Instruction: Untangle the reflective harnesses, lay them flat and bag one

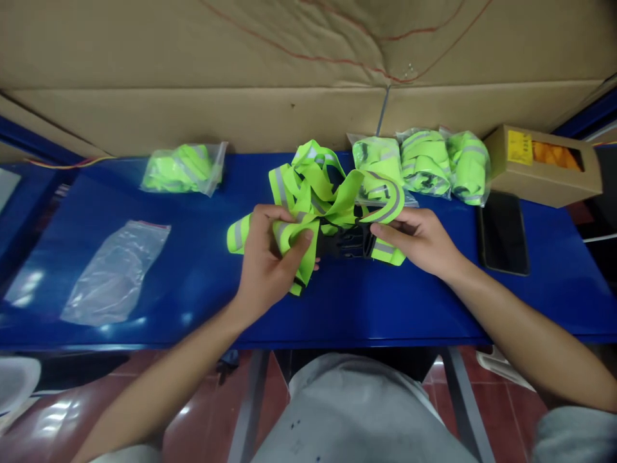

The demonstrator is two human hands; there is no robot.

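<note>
A tangle of neon yellow-green reflective strap with grey stripes lies at the middle of the blue table. My left hand is closed on a folded length of this strap, thumb on top. On the other side, my right hand pinches the strap near a black buckle. The buckle sits between my two hands, and its black prongs show. One strap end hangs below my left hand, and a short striped piece sticks out under my right fingertips.
A bagged strap and a flat clear bag lie on the left. Several bagged straps, a cardboard box and a black phone are on the right. A brown covered panel rises behind the blue table.
</note>
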